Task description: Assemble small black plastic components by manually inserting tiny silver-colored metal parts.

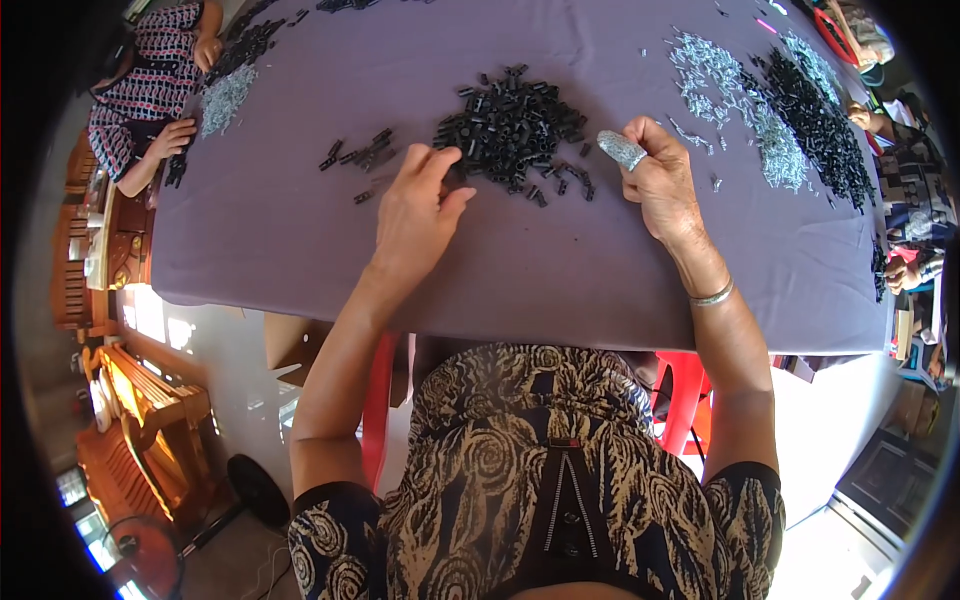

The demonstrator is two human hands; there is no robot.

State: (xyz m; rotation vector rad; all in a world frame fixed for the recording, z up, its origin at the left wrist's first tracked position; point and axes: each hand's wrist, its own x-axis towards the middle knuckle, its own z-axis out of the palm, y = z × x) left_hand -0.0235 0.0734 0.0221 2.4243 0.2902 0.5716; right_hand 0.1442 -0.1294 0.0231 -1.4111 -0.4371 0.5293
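A heap of small black tube-like plastic pieces (510, 130) lies on the purple cloth in front of me. At the heap's near left edge is my left hand (412, 205), its fingers bent and its thumb held apart from them. No piece shows clearly in its grip. To the right of the heap, my right hand (658, 180) is raised and closed, with a grey wrapping (622, 150) on one digit. Whatever its curled fingers may hold is hidden. A few joined black pieces (368, 150) lie left of the heap.
The purple-covered table (560, 270) spans the view. Small silvery metal pieces (785, 150) and a long black pile (815, 130) lie at the right. At the far left, a person's hand (172, 138) rests near another silvery pile (228, 98). Other people sit along the right edge.
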